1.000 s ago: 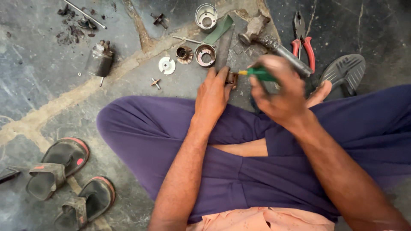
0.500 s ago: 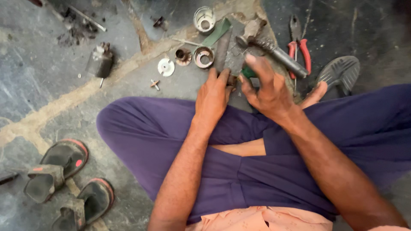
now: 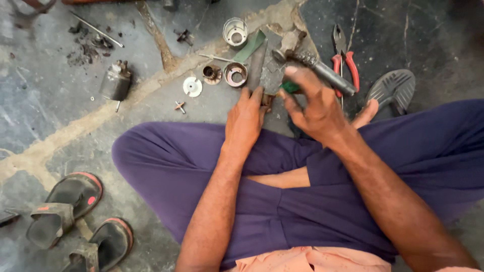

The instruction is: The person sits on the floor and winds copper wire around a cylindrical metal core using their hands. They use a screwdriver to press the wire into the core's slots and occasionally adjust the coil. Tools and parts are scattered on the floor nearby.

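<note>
I sit cross-legged on a dark stone floor in purple trousers. My left hand (image 3: pixel 245 118) rests fingers-down on a small rusty metal part (image 3: pixel 266 99) in front of my knee, pinning it against the floor. My right hand (image 3: pixel 311 105) is closed round a green-handled tool (image 3: pixel 289 87), its handle end poking out towards the left hand. Just beyond the fingers lie a flat metal file (image 3: pixel 256 65) and a hammer (image 3: pixel 308 61) with a grey handle.
Red-handled pliers (image 3: pixel 345 59), a round metal cup (image 3: pixel 235 31), ring-shaped parts (image 3: pixel 235 74), a white disc (image 3: pixel 192 86), a small cross-shaped piece (image 3: pixel 180 106) and a cylindrical motor body (image 3: pixel 116 83) lie around. Two sandals (image 3: pixel 65 201) sit at lower left, another sandal (image 3: pixel 393 88) at right.
My right hand has moved up and left with the green-handled tool, closing over it near the left fingers. The left hand has stayed on the small part.
</note>
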